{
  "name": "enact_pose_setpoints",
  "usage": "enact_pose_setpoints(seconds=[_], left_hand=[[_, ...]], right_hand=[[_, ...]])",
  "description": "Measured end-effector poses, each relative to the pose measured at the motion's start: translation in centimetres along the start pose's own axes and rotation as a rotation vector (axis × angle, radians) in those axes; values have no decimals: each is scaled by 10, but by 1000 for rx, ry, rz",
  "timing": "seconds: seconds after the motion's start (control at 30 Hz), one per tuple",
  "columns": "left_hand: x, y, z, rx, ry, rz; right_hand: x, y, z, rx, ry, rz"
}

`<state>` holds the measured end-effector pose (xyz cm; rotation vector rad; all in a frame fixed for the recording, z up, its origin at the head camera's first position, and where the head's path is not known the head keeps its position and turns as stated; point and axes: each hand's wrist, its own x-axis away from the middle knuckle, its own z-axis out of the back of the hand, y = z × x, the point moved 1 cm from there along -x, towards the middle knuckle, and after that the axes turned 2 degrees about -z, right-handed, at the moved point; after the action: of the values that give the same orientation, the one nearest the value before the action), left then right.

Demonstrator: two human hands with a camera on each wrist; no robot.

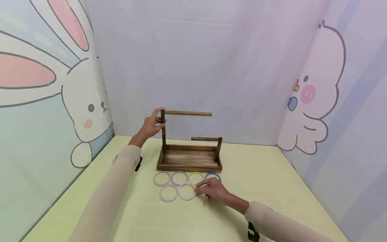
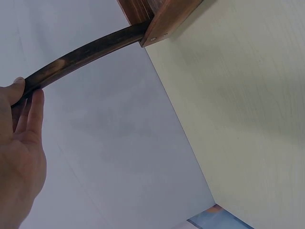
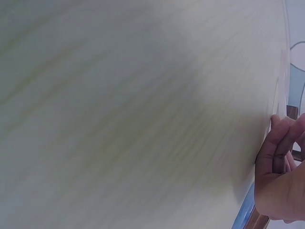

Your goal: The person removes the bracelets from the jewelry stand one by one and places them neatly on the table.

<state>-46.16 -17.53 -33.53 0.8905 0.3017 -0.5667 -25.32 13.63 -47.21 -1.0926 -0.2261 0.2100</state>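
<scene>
On the table stands a dark brown wooden rack (image 1: 188,168) with a tray base, a tall post with a long bar at the left and a shorter post with a bar at the right. My left hand (image 1: 152,124) grips the tall post (image 2: 86,56) near its top, thumb on one side and fingers on the other. In front of the rack, my right hand (image 1: 215,190) pinches the right rim of a white bangle (image 1: 180,196) with thumb and fingertips. Behind this hand a blue bangle (image 1: 213,173) is partly hidden.
Beside the white bangle lie a pale bangle (image 1: 168,201), two lilac-grey bangles (image 1: 155,180) and a yellow bangle (image 1: 196,173). The light yellow table (image 1: 272,188) meets cloth walls at the back and both sides, the side ones with cartoon animals.
</scene>
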Motion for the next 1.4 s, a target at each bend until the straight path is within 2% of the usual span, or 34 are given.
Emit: enact_pose_setpoints(seconds=[0.5,0.87,1.13,1.4], left_hand=[[0,-1,0,3,2,12],[-4,0,-4,0,-4,8],[-5,-2,-6,4,-4,-10],[2,-6,2,-16,2,-13]], right_hand=[[2,0,-1,40,76,9],[5,9,-2,64,179,35],[6,10,-2,62,191,34],[6,6,0,63,177,50]])
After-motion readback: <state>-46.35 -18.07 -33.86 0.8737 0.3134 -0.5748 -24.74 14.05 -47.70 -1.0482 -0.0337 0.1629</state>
